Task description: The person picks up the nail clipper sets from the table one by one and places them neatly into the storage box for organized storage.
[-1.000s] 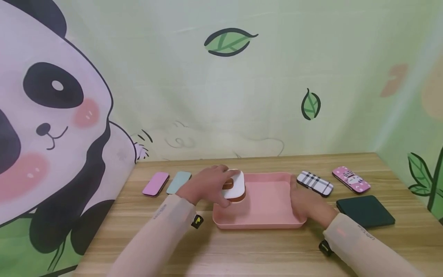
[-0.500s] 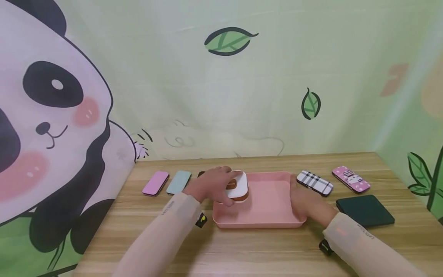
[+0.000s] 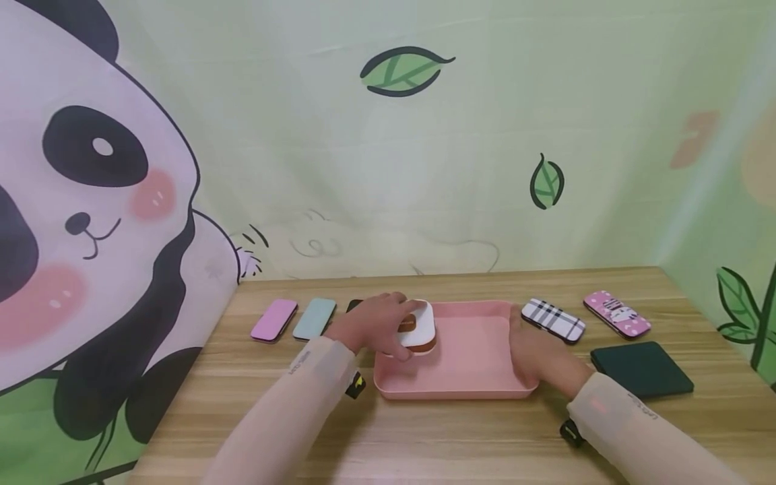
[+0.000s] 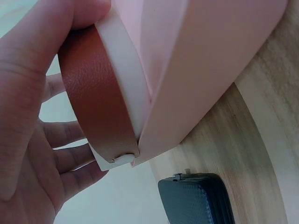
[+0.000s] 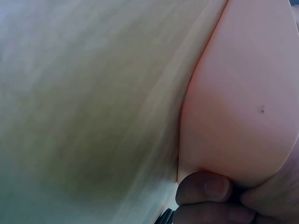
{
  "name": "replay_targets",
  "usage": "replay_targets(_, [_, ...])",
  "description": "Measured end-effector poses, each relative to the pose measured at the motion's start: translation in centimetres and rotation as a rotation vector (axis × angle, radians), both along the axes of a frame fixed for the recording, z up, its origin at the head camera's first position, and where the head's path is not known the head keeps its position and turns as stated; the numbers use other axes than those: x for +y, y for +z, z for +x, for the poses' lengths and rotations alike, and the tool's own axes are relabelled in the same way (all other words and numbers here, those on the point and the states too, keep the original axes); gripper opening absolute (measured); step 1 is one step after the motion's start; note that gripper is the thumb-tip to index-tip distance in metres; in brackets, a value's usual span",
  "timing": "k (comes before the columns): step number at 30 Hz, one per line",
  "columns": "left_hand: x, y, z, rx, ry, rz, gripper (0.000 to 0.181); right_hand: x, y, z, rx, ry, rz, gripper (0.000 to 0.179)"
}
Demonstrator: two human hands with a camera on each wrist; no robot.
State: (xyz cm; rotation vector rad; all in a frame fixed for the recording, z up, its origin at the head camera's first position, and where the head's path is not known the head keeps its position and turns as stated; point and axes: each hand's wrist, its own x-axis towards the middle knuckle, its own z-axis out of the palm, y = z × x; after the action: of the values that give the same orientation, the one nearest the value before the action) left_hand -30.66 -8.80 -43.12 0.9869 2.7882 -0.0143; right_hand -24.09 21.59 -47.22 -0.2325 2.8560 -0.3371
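Note:
My left hand (image 3: 376,327) grips a small square case (image 3: 424,323) with a white top, a brown label and a brown side band. In the left wrist view, the thumb lies along the near side of the case (image 4: 96,93) and the other fingers reach behind it. The case sits at the left end of a shallow pink tray (image 3: 469,343), overlapping its left wall. At the opposite end, my right hand (image 3: 533,353) holds the tray's right wall. The right wrist view has its curled fingers (image 5: 205,189) against the tray's outer side (image 5: 243,102).
To the left lie a pink case (image 3: 275,320) and a light teal case (image 3: 314,318). A black case (image 4: 198,198) with a clasp is partly behind my left hand. On the right are a plaid case (image 3: 553,319), a pink patterned case (image 3: 617,314) and a dark green flat case (image 3: 642,368).
My left hand has shifted slightly right with the square case, uncovering part of the black case behind it. The right hand and the tray stay in place.

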Motion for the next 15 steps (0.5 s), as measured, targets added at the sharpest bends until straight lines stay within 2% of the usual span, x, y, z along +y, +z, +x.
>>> replay_targets(6, [0.5, 0.4, 0.0, 0.005, 0.002, -0.004, 0.095, 0.2, 0.0, 0.0, -0.009, -0.008, 0.004, 0.082])
replay_targets(11, [1.3, 1.0, 0.4, -0.013, -0.029, 0.000, 0.091, 0.1, -0.1, -0.1, -0.010, 0.003, 0.006, 0.081])
replay_targets(15, [1.6, 0.9, 0.4, -0.010, -0.033, -0.015, 0.091, 0.0, -0.2, 0.0, -0.005, 0.008, 0.005, 0.082])
